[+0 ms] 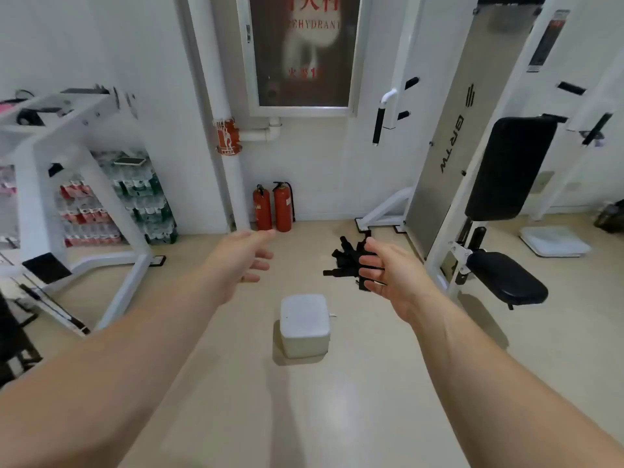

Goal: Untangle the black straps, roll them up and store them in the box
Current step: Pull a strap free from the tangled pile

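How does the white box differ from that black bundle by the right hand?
The box is white, the straps black. The box is a tidy rounded cube; the straps are a loose tangle with ends sticking out. The box shows fully; the right hand partly hides the straps. Both seem to lie on the floor.

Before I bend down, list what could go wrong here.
The black straps lie in a tangled heap; yanking one end may tighten the knots.
The box looks closed, so a rolled strap might unroll while you open it.
The bench seat juts out beside the heap; you could bump it.
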